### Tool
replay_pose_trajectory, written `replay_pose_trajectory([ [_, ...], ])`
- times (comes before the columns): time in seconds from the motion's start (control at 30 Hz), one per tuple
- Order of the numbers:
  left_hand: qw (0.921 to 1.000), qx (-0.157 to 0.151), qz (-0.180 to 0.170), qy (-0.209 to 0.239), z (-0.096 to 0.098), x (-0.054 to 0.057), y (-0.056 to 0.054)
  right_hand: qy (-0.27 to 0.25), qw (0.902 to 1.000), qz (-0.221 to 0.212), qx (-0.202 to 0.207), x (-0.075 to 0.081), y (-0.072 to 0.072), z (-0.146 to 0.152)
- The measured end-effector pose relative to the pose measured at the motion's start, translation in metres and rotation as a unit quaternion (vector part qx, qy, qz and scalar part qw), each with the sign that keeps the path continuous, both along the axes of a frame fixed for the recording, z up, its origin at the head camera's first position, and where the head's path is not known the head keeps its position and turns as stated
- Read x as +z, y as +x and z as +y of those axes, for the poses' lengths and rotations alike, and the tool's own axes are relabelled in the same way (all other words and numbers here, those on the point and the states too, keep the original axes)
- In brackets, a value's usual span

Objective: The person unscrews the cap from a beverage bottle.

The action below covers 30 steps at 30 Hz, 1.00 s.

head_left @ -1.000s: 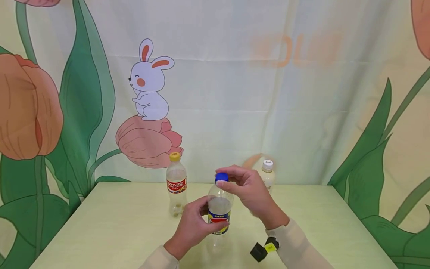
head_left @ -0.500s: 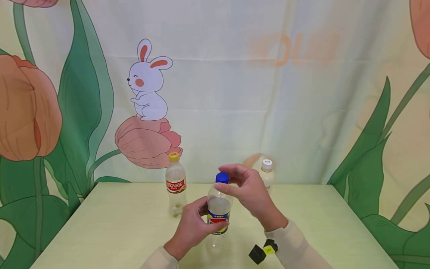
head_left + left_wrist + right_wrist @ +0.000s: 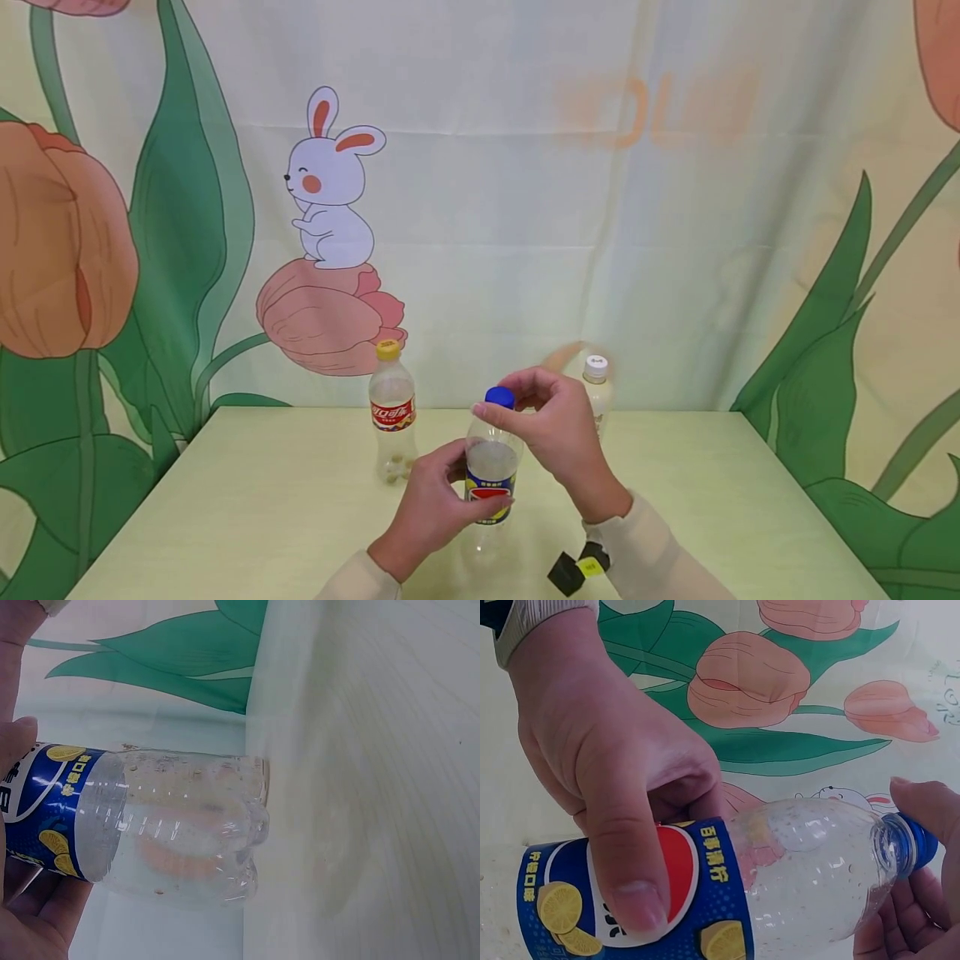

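Observation:
A clear plastic bottle [image 3: 492, 457] with a blue label and a blue cap [image 3: 500, 397] stands upright at the table's middle. My left hand [image 3: 431, 500] grips it round the label, thumb across the front. At the top, my right hand [image 3: 555, 421] holds the cap between thumb and fingers; the right wrist view shows the thumb at the side of the cap [image 3: 916, 844] and curled fingers beneath. Lemon slices are printed on the label [image 3: 56, 802] in the left wrist view. The bottle's lower part [image 3: 187, 825] looks see-through, its base at the tabletop.
A bottle with a yellow cap and red label [image 3: 393, 412] stands behind my left hand. Another with a white cap [image 3: 597, 369] is partly hidden behind my right hand. The pale table [image 3: 247, 500] meets a printed curtain [image 3: 480, 208] at the back.
My right hand has turned about the cap, its wrist swinging left and its thumb shifting slightly left. The cap leans slightly right. My left hand keeps its grip on the bottle.

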<state>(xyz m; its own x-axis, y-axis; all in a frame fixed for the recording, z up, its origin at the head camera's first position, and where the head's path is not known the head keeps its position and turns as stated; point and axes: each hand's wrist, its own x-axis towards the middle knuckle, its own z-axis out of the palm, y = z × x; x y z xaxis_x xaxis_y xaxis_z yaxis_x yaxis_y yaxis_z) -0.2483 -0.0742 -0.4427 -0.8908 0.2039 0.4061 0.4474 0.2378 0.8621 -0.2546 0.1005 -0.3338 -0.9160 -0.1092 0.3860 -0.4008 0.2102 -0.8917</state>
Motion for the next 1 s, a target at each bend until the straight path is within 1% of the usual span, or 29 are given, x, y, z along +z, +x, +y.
replay_pose_trajectory([
  [0.1, 1.0000, -0.001, -0.001, 0.007, -0.0001, 0.0005, 0.0005, -0.002, 1.0000, 0.001, 0.003, -0.0002, -0.0006, 0.0006],
  [0.3, 0.9998, -0.002, -0.002, 0.019, -0.0005, 0.0010, 0.0001, -0.001, 0.9997, 0.008, 0.024, 0.0008, -0.0007, 0.0026],
  [0.53, 0.9999, 0.002, -0.002, 0.016, -0.0009, 0.0016, -0.0006, -0.004, 0.9970, 0.027, 0.072, 0.0024, -0.0024, 0.0045],
  [0.67, 0.9999, 0.005, -0.001, 0.016, -0.0013, 0.0022, -0.0007, 0.005, 0.9942, 0.034, 0.102, 0.0029, -0.0047, 0.0065],
  [0.83, 0.9998, 0.006, -0.004, 0.017, -0.0019, 0.0026, 0.0005, 0.018, 0.9892, 0.015, 0.144, 0.0043, -0.0055, 0.0091],
  [0.93, 0.9998, 0.005, -0.008, 0.018, -0.0023, 0.0023, 0.0007, 0.023, 0.9867, 0.003, 0.161, 0.0052, -0.0051, 0.0097],
  [1.0, 0.9998, 0.006, -0.008, 0.017, -0.0026, 0.0020, 0.0007, 0.026, 0.9860, -0.001, 0.165, 0.0054, -0.0051, 0.0096],
])
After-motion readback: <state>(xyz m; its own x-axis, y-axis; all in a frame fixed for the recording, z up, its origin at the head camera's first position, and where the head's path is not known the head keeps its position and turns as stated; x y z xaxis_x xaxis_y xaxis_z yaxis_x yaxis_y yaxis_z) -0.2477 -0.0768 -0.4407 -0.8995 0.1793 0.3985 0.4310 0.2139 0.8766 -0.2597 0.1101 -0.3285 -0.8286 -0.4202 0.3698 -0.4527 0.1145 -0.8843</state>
